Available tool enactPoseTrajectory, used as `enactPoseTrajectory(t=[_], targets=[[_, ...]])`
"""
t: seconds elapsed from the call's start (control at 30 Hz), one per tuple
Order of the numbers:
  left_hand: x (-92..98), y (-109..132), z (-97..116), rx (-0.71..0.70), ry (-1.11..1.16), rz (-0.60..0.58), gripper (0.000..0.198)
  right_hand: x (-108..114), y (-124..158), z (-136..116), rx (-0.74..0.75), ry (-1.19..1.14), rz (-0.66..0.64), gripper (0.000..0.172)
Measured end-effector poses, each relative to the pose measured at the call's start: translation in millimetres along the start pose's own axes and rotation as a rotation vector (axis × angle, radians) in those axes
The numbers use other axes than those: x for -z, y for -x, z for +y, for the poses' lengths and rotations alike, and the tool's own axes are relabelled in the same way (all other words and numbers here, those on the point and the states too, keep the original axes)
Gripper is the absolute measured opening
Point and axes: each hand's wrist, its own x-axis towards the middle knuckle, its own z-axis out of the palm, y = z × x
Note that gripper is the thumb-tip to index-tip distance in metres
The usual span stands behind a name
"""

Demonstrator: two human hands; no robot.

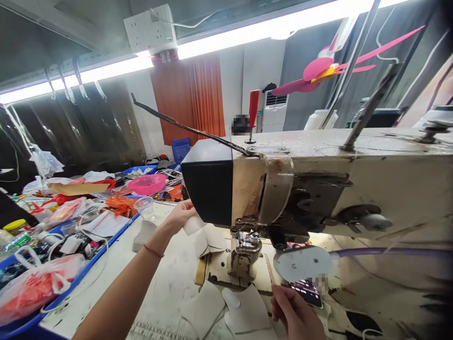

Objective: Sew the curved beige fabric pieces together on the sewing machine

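Pink basin at left, orange curtain beyond, pink-bladed fan at upper right.

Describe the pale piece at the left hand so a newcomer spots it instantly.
Start at the sewing machine and find the black cover on its end. By the cover's lower left corner, the left hand holds the pale piece. Unlike the pale pieces lying nearby, it's in the fingers.

Left fingers on a white piece beside the sewing machine
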Motion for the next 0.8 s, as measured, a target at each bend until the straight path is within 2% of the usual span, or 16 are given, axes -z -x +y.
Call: enactPoseTrajectory(t=[0.1,0.23,0.3,0.4,0.43,0.47,0.53,0.6,0.67,0.77,0.8], targets=[[1.5,6,-22,0.008,-0.134,-0.077,0.026,5,1,12,0.052,0.092,-0.016,0.035],[3.6,9,-40,0.008,-0.245,-0.142,0.017,14,-6,39,0.318,0.577,-0.040,0.032],[4.1,15,-46,-0.040,-0.294,-0.082,0.015,20,-11,53,0.421,0.766,-0.040,0.033],[-5.2,38,-63,-0.130,-0.485,0.163,0.018,25,-20,66,0.457,0.897,-0.055,0.048],[-11.9,51,-73,-0.123,-0.567,0.227,0.021,25,-23,68,0.453,0.925,-0.068,0.049],[-20.2,65,-84,-0.067,-0.644,0.215,0.023,25,-25,69,0.443,0.939,-0.087,0.050],[-38.9,94,-107,0.074,-0.793,0.059,0.025,23,-29,69,0.416,0.940,-0.127,0.051],[-56.2,118,-123,0.153,-0.885,-0.017,0.029,19,-30,66,0.387,0.922,-0.151,0.049],[-68.6,133,-130,0.181,-0.861,0.006,0.024,16,-29,61,0.366,0.884,-0.168,0.037],[-76.4,139,-128,0.137,-0.787,0.072,0.013,14,-23,54,0.344,0.778,-0.210,0.011],[-76.4,138,-126,0.117,-0.770,0.082,0.011,13,-20,52,0.331,0.730,-0.216,0.013]])
